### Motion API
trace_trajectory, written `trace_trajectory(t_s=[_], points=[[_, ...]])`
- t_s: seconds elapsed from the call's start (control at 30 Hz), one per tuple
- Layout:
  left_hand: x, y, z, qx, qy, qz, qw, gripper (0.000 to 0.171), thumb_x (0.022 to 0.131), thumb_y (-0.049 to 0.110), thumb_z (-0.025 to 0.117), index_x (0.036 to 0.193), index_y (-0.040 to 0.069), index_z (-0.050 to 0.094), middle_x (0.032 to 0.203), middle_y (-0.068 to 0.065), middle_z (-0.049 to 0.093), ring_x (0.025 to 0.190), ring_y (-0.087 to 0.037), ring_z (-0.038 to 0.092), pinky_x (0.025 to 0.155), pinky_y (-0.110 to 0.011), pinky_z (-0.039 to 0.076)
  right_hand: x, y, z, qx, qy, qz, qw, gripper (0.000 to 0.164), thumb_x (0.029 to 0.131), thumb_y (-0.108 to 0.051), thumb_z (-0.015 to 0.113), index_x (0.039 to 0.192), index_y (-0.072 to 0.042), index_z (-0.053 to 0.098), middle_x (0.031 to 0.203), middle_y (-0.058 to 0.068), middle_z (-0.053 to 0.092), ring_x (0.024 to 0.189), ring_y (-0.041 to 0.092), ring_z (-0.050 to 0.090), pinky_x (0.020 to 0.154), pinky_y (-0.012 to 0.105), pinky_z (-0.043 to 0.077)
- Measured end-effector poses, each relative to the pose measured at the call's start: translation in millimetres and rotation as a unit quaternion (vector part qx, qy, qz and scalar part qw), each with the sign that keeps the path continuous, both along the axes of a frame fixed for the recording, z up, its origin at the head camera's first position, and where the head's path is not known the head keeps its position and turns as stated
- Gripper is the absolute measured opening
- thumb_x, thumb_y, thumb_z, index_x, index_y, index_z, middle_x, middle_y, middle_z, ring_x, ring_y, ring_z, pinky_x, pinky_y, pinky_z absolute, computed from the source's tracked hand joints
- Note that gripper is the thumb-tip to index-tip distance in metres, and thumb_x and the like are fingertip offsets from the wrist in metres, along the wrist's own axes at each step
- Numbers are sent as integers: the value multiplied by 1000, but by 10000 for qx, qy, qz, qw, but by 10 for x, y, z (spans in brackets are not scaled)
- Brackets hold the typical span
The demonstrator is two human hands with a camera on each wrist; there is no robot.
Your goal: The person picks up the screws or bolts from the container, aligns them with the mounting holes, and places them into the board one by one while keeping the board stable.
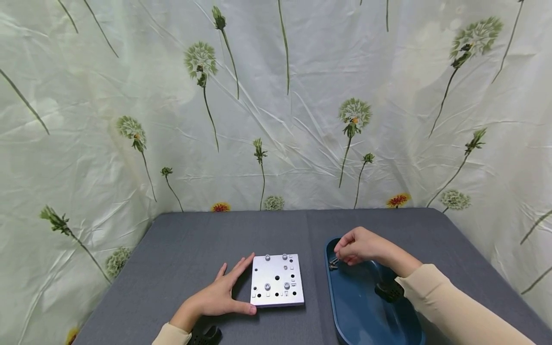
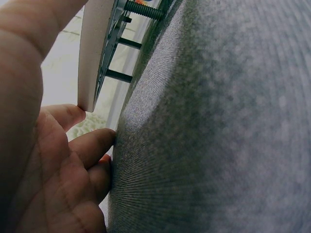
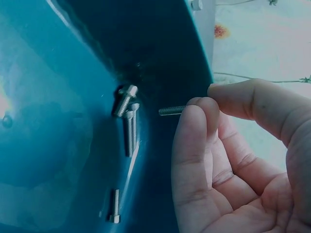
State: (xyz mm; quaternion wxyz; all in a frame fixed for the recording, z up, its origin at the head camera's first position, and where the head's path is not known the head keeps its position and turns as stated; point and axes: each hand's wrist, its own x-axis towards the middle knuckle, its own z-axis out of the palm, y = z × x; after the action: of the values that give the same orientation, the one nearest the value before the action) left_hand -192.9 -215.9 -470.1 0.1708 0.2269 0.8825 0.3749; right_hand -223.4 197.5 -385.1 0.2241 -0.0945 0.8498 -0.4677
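Observation:
My left hand [image 1: 217,294] lies at the left side of a silver metal plate [image 1: 269,274], thumb and forefinger spread along it to the near and far corners. Small holes dot the plate's top, and several socket-head screws [image 1: 267,286] stand in it. Threaded shanks [image 2: 141,9] stick out below the plate in the left wrist view. Over the far left end of a blue tray [image 1: 358,306], my right hand [image 1: 362,247] pinches a small screw [image 3: 171,110]. Its threaded end shows; its head is hidden by the fingers. Loose screws [image 3: 130,133] lie in the tray below.
One more screw [image 3: 115,208] lies apart in the tray. Grey cloth [image 1: 194,249] covers the table. A white curtain with a dandelion print [image 1: 302,143] hangs behind it. The tray's raised rim [image 1: 331,297] stands between the plate and the right hand.

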Motion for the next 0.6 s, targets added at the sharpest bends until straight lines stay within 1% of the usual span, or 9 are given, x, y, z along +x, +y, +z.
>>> trace_trajectory(t_s=[0.17, 0.33, 0.5, 0.6], points=[[-6, -1, -4, -5, 9, -18, 10000, 125, 81, 46, 94, 175, 21, 16, 181, -13, 18, 168, -45, 11, 126, -78, -13, -2, -43, 41, -49, -34, 60, 10000, 23, 97, -7, 70, 112, 9, 75, 90, 8, 77, 76, 12, 66, 77, 31, 66], [-10, -8, -9, 2, -22, -38, 10000, 125, 81, 46, 94, 175, 22, 15, 181, -12, 17, 168, -45, 10, 126, -77, -14, 3, -87, 86, -66, -96, 64, 9999, 21, 97, -8, 71, 111, 7, 75, 88, 5, 75, 76, 13, 65, 77, 32, 66], [-13, -16, -14, 17, -44, -46, 10000, 126, 81, 46, 94, 175, 21, 15, 181, -13, 17, 168, -45, 10, 126, -78, -14, 12, -118, 126, -137, -52, 132, 9998, 21, 96, -8, 72, 111, 6, 75, 86, 4, 73, 77, 14, 64, 79, 33, 65], [-13, -18, -15, 33, -48, -49, 10000, 126, 81, 47, 94, 175, 21, 15, 181, -13, 17, 168, -45, 10, 126, -77, -14, 11, -140, 150, -137, -47, 155, 9998, 21, 96, -9, 72, 111, 5, 75, 87, 5, 73, 77, 14, 64, 80, 33, 64]])
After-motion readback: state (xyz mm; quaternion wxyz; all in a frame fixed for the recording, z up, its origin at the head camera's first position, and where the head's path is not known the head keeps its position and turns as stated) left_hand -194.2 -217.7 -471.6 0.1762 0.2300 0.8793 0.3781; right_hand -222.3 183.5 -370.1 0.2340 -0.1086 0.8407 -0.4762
